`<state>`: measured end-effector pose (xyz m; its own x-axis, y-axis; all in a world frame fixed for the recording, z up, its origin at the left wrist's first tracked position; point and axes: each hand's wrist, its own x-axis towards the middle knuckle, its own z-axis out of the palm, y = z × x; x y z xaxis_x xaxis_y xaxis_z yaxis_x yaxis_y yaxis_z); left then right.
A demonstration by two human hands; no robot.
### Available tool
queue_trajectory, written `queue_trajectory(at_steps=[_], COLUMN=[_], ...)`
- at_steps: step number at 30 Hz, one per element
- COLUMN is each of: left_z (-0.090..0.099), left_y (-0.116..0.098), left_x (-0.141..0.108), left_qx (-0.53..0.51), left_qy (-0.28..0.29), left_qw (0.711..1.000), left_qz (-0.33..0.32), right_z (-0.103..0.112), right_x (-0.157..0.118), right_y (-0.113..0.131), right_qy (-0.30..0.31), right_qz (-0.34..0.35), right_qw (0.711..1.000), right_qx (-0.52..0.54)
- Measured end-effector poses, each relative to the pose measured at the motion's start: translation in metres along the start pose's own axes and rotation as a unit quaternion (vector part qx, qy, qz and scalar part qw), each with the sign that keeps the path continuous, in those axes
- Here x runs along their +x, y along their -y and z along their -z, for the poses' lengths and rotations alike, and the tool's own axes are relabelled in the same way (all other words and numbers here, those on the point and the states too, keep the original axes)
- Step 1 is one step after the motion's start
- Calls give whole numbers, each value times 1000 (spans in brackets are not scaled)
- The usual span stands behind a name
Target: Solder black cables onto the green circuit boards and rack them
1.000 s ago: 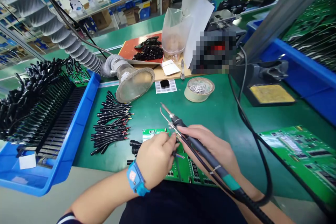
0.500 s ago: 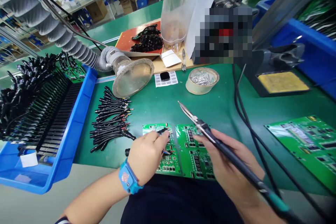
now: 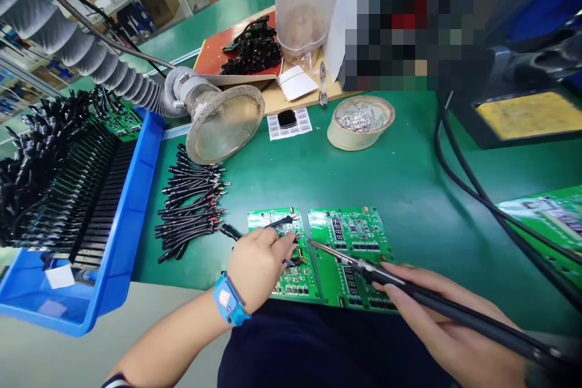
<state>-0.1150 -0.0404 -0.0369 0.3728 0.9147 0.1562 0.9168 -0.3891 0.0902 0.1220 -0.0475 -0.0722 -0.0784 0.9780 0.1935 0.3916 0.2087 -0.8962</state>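
Observation:
My left hand [image 3: 259,264], with a blue wrist strap [image 3: 228,299], is closed over the left green circuit board [image 3: 295,290], its fingertips pinching a short black cable [image 3: 230,231] against the board. The fingers hide much of that cable. Short leads with bare wire ends also lie on this board above and below the fingertips. A soldering iron [image 3: 409,291] is gripped in my right hand [image 3: 454,327]. Its metal tip points left, close to the fingertips and near the gap beside the right circuit board [image 3: 350,230]; contact cannot be made out.
Loose black cables [image 3: 191,212] lie in a stack at left, beside a blue bin [image 3: 136,194] of wired boards. A fume hood [image 3: 225,124] overhangs the mat. Behind are a tape roll [image 3: 348,136] holding silvery bits and an iron stand with yellow sponge [image 3: 530,114]. Iron cords cross at right.
My right hand has lowered the soldering iron, bringing its tip down from above the mat to beside the left fingertips. My left hand stays on the left board. The view has shifted slightly.

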Motion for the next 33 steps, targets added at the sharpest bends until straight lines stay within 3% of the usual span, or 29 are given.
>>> queue_trajectory(at_steps=[27, 30, 33], left_z=[-1, -1, -1], left_y=[-2, -2, -1], left_x=[1, 2, 3], left_qx=[7, 6, 7], left_qy=[-2, 5, 8], left_qw=[1000, 1000, 1000], left_qz=[11, 9, 9], right_z=[-5, -2, 1], right_x=[3, 5, 5], right_y=[-1, 2, 3], right_qy=[17, 11, 20], right_qz=[92, 80, -2], right_qw=[995, 997, 999], right_qx=[-30, -22, -31])
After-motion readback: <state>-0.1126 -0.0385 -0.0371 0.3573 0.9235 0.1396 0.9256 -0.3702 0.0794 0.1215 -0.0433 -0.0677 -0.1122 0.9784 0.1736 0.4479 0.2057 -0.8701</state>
